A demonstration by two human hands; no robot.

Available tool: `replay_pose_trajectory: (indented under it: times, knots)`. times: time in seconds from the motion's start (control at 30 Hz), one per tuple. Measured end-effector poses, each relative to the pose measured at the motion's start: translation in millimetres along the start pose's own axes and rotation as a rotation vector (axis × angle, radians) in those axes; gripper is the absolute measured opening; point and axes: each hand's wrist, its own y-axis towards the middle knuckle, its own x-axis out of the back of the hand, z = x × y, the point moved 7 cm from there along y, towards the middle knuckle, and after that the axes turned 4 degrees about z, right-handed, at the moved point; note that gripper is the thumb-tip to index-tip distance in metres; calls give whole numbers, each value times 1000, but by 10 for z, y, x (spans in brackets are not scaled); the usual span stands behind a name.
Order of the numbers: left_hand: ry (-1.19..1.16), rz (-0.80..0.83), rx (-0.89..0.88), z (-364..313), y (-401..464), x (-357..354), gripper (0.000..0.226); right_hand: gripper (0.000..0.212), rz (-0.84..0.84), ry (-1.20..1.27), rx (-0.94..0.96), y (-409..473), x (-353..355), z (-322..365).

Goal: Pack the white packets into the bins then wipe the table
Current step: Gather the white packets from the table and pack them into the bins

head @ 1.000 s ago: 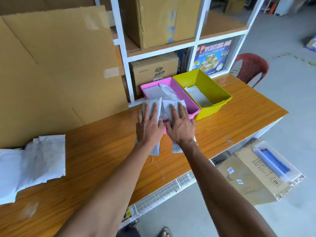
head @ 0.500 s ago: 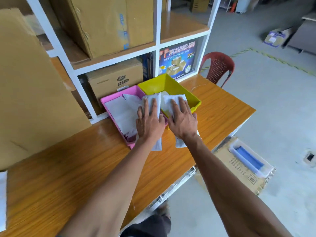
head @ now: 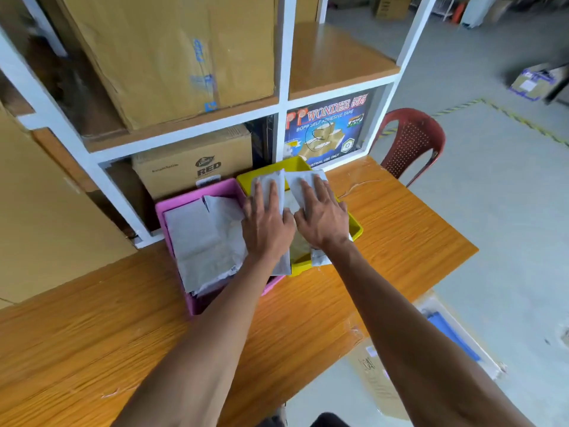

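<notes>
My left hand (head: 268,223) and my right hand (head: 320,220) lie side by side, each on top of a white packet, fingers spread flat and thumbs at the inner edges. The left packet (head: 275,180) and the right packet (head: 297,183) hang over the yellow bin (head: 355,231), their near ends sticking out past its front rim. The pink bin (head: 191,203) stands just left of the yellow one and holds several white packets (head: 200,238). Both bins sit on the wooden table (head: 400,232) against the shelf.
A white shelf unit (head: 283,87) with cardboard boxes stands behind the bins. A big cardboard sheet (head: 46,226) leans at the left. A red plastic chair (head: 409,140) is beyond the table's right end. A flat carton (head: 378,380) lies on the floor.
Both hands have carried the two packets from the table's front, across the pink bin, to above the yellow bin. The view has swung right, and the packet pile at the left is out of view.
</notes>
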Motion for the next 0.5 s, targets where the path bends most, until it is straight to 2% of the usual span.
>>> replay_pose_trajectory:
  times: [0.3,0.5]
  knots:
    - [38,20,110,-129,367,-156,72,75,75,24,77,522,-181,-357]
    - [39,-21,261,-95,491,-241,70,73,145,85,221,877,-409,-319]
